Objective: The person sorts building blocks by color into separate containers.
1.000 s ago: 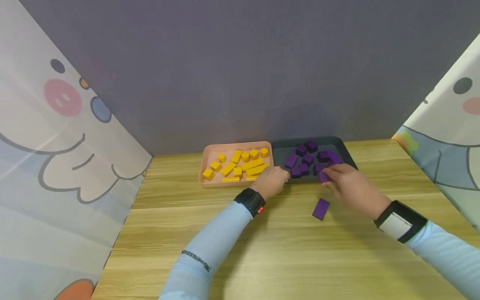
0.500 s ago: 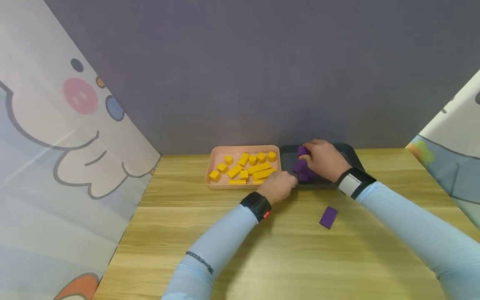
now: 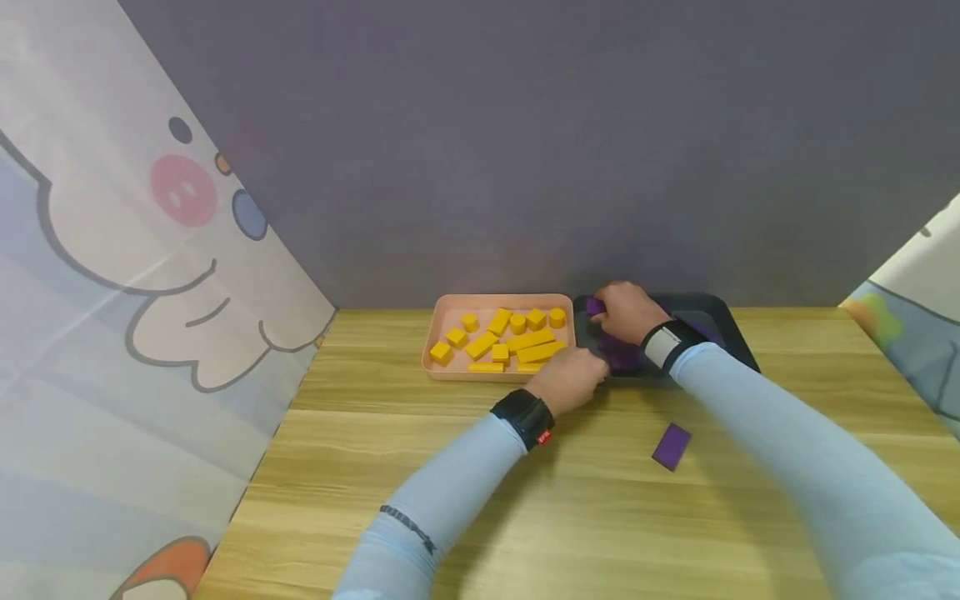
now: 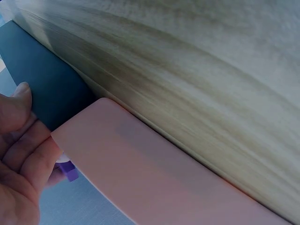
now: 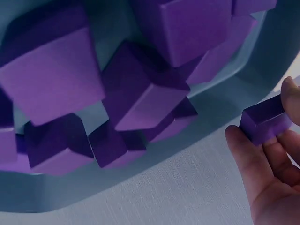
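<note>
My left hand (image 3: 567, 381) grips the front rim of the dark tray (image 3: 733, 340), close to the corner beside the pink tray. In the left wrist view its thumb presses the outside of the dark wall, with the other fingers curled over the rim. At the dark tray's back left, my right hand (image 3: 628, 312) pinches a small purple block (image 5: 265, 119) between thumb and fingers. Several purple blocks (image 5: 51, 75) of different shapes lie in that tray, partly hidden by the right hand and wrist in the head view.
The pink tray (image 3: 448, 317), holding several yellow blocks (image 3: 531, 339), stands directly left of the dark one. A flat purple block (image 3: 671, 447) lies on the wooden table (image 3: 360, 467) in front. A grey panel (image 3: 487, 150) rises behind the trays.
My right hand has moved from the dark tray's front right to its back left, a purple block in its fingers. My left hand keeps its grip on the rim. The head view has shifted.
</note>
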The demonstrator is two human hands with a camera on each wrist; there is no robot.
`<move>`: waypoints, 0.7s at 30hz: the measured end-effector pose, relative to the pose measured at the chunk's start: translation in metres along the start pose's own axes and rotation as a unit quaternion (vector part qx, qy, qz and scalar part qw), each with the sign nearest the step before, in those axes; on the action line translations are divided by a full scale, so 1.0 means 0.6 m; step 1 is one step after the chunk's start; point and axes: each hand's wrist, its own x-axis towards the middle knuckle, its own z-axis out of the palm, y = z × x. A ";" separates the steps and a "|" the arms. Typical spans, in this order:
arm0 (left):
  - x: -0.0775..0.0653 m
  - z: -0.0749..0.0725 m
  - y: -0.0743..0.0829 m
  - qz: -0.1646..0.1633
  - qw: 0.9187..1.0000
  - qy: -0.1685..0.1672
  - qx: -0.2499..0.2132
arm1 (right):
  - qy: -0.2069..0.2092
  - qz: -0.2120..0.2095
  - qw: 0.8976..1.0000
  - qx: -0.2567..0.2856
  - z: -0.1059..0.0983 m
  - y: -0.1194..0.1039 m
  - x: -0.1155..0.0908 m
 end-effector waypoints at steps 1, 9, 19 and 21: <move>0.000 0.000 0.000 -0.001 1.000 -0.001 -0.003 | -0.005 0.003 1.000 0.003 0.004 0.001 0.003; 0.002 0.002 -0.002 -0.004 1.000 -0.004 -0.012 | -0.026 0.012 1.000 -0.007 0.026 0.003 0.020; 0.003 -0.003 0.004 0.000 1.000 -0.003 -0.004 | -0.045 0.019 0.999 0.000 0.032 0.004 0.016; 0.004 -0.003 0.006 0.000 1.000 -0.005 -0.006 | -0.047 0.021 0.999 0.000 0.031 0.003 0.014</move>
